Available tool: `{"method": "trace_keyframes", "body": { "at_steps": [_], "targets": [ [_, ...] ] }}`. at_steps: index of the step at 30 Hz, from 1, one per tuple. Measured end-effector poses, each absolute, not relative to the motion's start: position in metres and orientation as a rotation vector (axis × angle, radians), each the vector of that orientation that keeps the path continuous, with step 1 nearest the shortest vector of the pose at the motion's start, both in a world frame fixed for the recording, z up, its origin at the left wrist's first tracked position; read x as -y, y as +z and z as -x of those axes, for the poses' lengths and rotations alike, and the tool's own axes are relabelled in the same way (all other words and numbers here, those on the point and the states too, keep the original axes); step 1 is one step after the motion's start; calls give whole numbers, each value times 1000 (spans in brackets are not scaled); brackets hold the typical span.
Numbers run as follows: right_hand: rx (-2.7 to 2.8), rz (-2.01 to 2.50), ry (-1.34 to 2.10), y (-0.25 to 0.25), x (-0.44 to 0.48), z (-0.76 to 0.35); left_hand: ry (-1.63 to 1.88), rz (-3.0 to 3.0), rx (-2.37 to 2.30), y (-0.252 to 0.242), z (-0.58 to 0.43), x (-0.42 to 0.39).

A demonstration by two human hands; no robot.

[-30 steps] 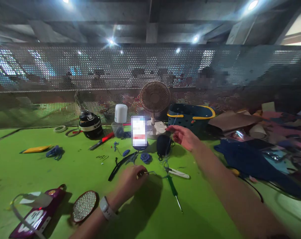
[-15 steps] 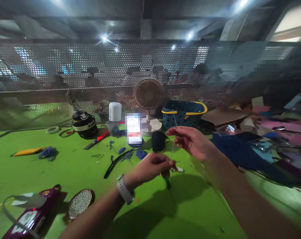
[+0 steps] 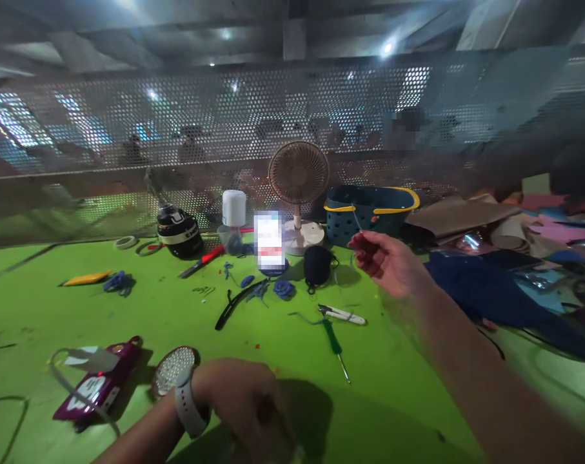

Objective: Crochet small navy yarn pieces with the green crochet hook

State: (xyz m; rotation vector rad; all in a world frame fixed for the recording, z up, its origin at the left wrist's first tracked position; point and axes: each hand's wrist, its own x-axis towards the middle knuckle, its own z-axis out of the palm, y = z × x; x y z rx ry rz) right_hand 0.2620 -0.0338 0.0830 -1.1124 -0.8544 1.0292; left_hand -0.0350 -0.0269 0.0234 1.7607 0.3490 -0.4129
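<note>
My right hand (image 3: 386,261) is raised over the green table (image 3: 128,309), fingers pinched on a thin strand of yarn (image 3: 356,220) that rises from them. My left hand (image 3: 246,403), with a white watch on the wrist, is low at the near edge; its fingers are curled, and what they hold is hidden. A dark ball of yarn (image 3: 317,265) sits in front of the right hand. A green-handled crochet hook (image 3: 335,345) and small white snips (image 3: 343,314) lie between the hands. A blue crocheted flower (image 3: 283,289) lies near the yarn ball.
A small desk fan (image 3: 298,187), a phone (image 3: 269,243) on a stand, a white-capped bottle (image 3: 233,219) and a blue basket (image 3: 369,209) line the back before a perforated metal screen. Fabric is piled at right (image 3: 495,296). A round studded mirror (image 3: 172,370) and purple package (image 3: 99,386) lie near left.
My left hand has drawn back from the middle of the table toward me and down. My right hand stays raised with the strand, shifted slightly right.
</note>
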Motion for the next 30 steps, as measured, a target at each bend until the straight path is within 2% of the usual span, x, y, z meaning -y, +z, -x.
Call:
{"method": "trace_keyframes", "body": {
  "at_steps": [2, 5, 8, 12, 17, 20, 25, 30],
  "targets": [
    [777, 1077, 1101, 83, 35, -259, -213, -1871, -509, 38, 31, 24],
    [702, 1019, 1246, 80, 37, -247, 317, -1889, -792, 61, 7, 16],
    [738, 1021, 1319, 82, 40, -233, 648, -1768, -713, 67, -37, 6],
    [853, 1061, 1239, 94, 43, -237, 498, -1795, -497, 43, -78, -4],
    [944, 1231, 990, 77, 39, -271, 349, -1468, -460, 23, -49, -1],
    [1010, 1355, 1052, 49, 37, -272, 426, -1106, -475, 26, -23, 5],
    [1059, 1441, 964, 13, 54, -231, 630, -764, -503, 24, -8, 7],
    [1278, 1166, 1502, 0, 69, -183, 668, -673, -541, 20, -5, 4]
  ]
}}
